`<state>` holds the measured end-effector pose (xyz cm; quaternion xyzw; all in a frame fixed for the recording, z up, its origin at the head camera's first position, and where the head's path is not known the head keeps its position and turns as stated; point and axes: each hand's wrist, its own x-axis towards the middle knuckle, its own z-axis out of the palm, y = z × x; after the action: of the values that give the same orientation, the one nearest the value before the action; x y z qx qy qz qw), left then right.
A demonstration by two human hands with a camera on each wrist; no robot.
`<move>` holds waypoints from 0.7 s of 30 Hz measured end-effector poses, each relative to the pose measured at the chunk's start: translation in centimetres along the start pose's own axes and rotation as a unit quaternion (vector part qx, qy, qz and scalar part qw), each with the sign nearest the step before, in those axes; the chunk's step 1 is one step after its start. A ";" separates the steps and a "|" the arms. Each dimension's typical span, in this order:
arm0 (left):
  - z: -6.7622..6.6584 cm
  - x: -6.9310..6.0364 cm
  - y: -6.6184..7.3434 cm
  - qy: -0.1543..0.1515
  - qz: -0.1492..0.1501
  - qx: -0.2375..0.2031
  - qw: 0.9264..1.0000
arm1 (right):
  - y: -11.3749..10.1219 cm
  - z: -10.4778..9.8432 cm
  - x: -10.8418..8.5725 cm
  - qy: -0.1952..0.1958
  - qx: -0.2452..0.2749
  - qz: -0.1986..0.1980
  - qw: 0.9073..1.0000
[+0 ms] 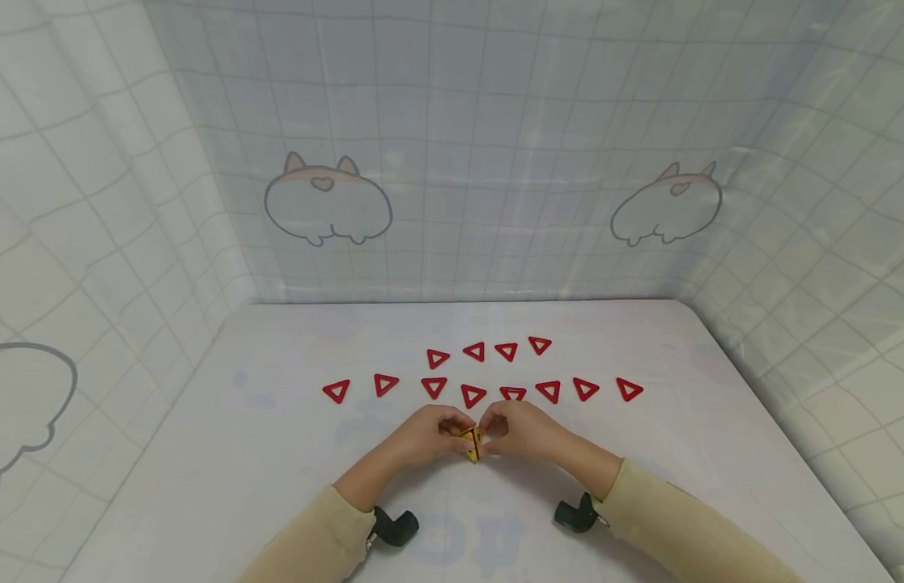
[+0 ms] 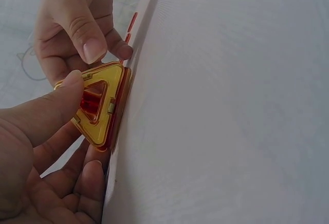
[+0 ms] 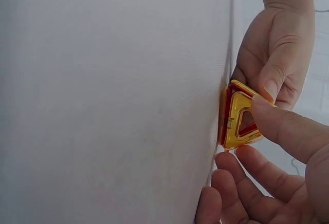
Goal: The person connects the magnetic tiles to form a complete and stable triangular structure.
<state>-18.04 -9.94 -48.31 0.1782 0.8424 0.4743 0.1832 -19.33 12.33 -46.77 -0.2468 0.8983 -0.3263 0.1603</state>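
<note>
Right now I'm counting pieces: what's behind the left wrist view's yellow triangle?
Red parts show through the yellow triangle and past its edge; the triangle and left hand hide the rest.

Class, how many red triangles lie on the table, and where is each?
12: four red triangles in the far row, eight in the nearer row, its fifth from the left partly covered by the right hand, which may hide others.

Head view, clock centred on yellow piece (image 1: 471,445): red triangles (image 1: 434,380) in the way approx. 10–2 o'clock, tight gaps betw.; L hand (image 1: 426,437) blocks 9, R hand (image 1: 523,432) 3, sleeves (image 1: 313,530) 8 & 4. Bench (image 1: 462,502) open at 6.
</note>
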 end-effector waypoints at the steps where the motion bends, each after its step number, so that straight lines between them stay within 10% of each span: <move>1: 0.0 0.0 0.0 -0.001 0.000 0.001 1.000 | 0.0 0.0 0.0 0.000 0.001 0.000 1.000; 21: 0.3 0.0 0.4 0.000 0.024 -0.037 0.999 | 0.0 -3.5 -0.9 -0.021 0.002 0.015 1.000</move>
<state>-17.88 -9.53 -48.12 0.1918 0.8197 0.5093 0.1785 -20.11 14.59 -44.07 -0.2398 0.8979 -0.3201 0.1839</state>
